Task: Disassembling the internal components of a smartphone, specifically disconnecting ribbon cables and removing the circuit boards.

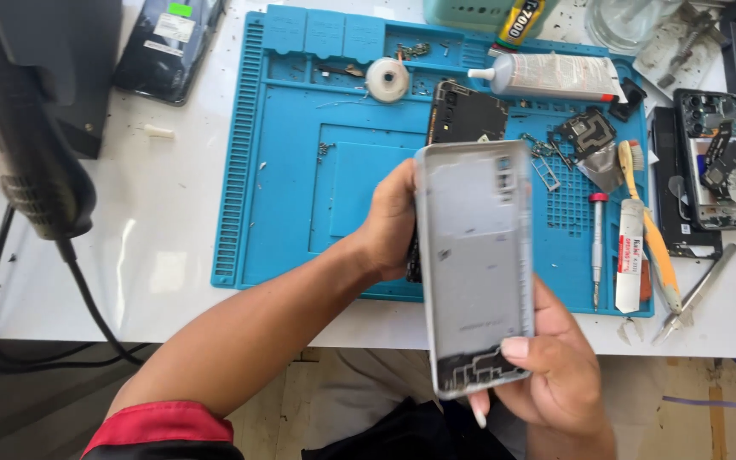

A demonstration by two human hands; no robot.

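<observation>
- Both hands clasped on a grey phone back cover (pixel 477 264), held upright above the near edge of the surface, its inner side facing up toward the camera.
- Left hand (pixel 389 223) wrapped round the cover's left long edge, near its top; fingers hidden behind it.
- Right hand (pixel 555 366) clamped on the cover's lower right corner, thumb pressed on the inner face beside the bottom cut-outs.
- Directly behind the cover: a dark opened phone body (pixel 463 115) lying on a blue repair mat (pixel 283 170), partly hidden by the cover.
- Mat spread over the middle of a white surface (pixel 163 230), reaching almost to its near edge.
- Mat's far-edge compartments: small screws, a white tape roll (pixel 387 79), a glue tube (pixel 547 77) lying across.
- Mat's right part: loose dark parts (pixel 588 132), a red-capped screwdriver (pixel 597 247), a white tube (pixel 629 255), a yellow-handled brush (pixel 645 221).
- Right edge of the surface: a second opened phone (pixel 715 158), tweezers (pixel 696 292) close to the near edge.
- Left of the mat: bare white stretch, a black device with cables (pixel 19 145) at the left edge, a dark phone (pixel 168 43) at the far left corner.
- Below the near edge: wooden floor and dark clothing.
</observation>
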